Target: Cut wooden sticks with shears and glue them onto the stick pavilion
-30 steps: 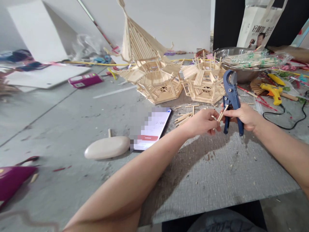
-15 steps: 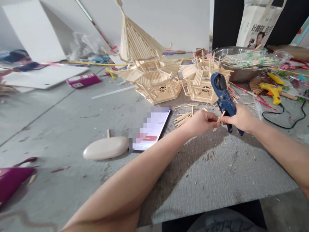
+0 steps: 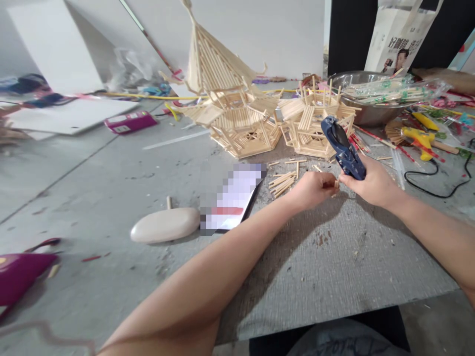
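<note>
My right hand [image 3: 376,182] is wrapped round blue hand-held cutters [image 3: 344,148], whose rounded head points up and away from me. Only a short part of their handles shows; the rest is hidden in the palm. Close beside it, my left hand [image 3: 317,189] is closed in a pinch, with the tip of a small wooden stick [image 3: 337,184] just visible at the fingers. A pile of short cut wooden sticks [image 3: 282,184] lies on the table [image 3: 297,277] beyond my left wrist.
Two wooden-stick models, a tall roofed pavilion [image 3: 222,113] and a lower frame [image 3: 313,123], stand behind. A metal bowl [image 3: 371,114] holds wrapped sticks. A yellow glue gun [image 3: 423,141] lies right; a phone [image 3: 237,195] and a pale oval case [image 3: 165,225] lie left.
The handles of the cutters, spread apart earlier, are now squeezed together in my right hand, and their head has tilted left. The stick at my left fingers shows less.
</note>
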`<state>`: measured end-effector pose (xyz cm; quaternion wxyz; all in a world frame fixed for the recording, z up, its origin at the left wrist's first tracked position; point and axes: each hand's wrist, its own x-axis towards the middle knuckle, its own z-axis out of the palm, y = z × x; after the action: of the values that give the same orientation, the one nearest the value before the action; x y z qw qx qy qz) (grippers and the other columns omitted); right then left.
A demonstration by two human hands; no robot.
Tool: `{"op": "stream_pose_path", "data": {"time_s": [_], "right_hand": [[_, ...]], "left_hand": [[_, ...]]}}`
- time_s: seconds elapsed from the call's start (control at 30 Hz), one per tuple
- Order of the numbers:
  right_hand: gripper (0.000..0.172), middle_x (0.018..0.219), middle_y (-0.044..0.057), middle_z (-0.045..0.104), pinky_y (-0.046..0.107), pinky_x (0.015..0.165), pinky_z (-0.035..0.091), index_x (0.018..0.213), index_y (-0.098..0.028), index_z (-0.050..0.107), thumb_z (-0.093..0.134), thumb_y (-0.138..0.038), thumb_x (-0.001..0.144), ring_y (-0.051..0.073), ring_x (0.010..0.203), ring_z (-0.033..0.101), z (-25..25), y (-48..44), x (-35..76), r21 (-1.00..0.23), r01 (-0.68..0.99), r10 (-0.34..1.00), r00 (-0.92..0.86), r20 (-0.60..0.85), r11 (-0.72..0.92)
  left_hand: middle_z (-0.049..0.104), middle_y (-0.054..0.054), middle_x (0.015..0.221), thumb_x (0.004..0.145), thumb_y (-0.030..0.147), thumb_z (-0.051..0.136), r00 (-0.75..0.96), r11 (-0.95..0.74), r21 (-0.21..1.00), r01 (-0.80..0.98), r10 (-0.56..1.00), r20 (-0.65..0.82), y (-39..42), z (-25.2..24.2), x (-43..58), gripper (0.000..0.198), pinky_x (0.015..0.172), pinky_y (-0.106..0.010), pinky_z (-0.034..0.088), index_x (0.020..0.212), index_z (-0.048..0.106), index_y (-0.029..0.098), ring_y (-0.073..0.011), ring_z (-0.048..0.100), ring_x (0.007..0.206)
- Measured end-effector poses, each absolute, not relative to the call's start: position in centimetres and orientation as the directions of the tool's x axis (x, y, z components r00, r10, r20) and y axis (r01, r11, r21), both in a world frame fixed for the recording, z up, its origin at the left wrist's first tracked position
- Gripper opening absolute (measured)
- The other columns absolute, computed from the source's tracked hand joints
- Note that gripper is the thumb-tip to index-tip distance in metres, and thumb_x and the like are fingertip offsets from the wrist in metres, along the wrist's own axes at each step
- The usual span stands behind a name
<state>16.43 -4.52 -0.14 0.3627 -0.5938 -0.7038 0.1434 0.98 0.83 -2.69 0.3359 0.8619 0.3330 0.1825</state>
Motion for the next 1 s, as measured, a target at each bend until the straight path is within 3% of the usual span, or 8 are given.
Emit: {"op": "stream_pose_path", "data": {"time_s": [0.43, 0.73, 1.0], "right_hand": [[0.013, 0.069, 0.001, 0.057, 0.03, 0.059, 0.041, 0.081, -0.021, 0.053, 0.051, -0.029, 0.07, 0.016, 0.062, 0.053, -0.32, -4.74, 16.1, -0.547, 0.78, 0.896, -0.041, 0.441, 0.305], [0.013, 0.07, 0.001, 0.057, 0.031, 0.061, 0.04, 0.082, -0.021, 0.052, 0.049, -0.028, 0.072, 0.016, 0.064, 0.052, -0.19, -4.67, 16.19, -0.551, 0.791, 0.918, -0.034, 0.395, 0.266], [0.008, 0.07, 0.0, 0.056, 0.029, 0.061, 0.04, 0.079, -0.022, 0.05, 0.049, -0.027, 0.072, 0.015, 0.064, 0.051, -0.13, -4.66, 16.09, -0.564, 0.771, 0.918, -0.068, 0.39, 0.297]], "left_hand": [[0.049, 0.003, 0.052, 0.07, 0.023, 0.049, 0.721, -0.571, 0.68, 0.46, 0.687, 0.088, 0.68, -2.6, 1.0, 0.016, 0.051, -0.02, 0.03, 0.058, 0.053, 0.014, -0.0062, 0.039, 0.051], [0.041, 0.004, 0.048, 0.07, 0.022, 0.047, 0.752, -0.555, 0.719, 0.418, 0.656, 0.069, 0.67, -2.66, 1.07, 0.019, 0.049, -0.02, 0.028, 0.054, 0.052, 0.014, -0.0064, 0.035, 0.049], [0.046, 0.003, 0.051, 0.074, 0.027, 0.046, 0.778, -0.532, 0.753, 0.387, 0.626, 0.042, 0.93, -2.92, 0.84, 0.024, 0.049, -0.019, 0.031, 0.055, 0.053, 0.014, -0.0066, 0.039, 0.051]]}}
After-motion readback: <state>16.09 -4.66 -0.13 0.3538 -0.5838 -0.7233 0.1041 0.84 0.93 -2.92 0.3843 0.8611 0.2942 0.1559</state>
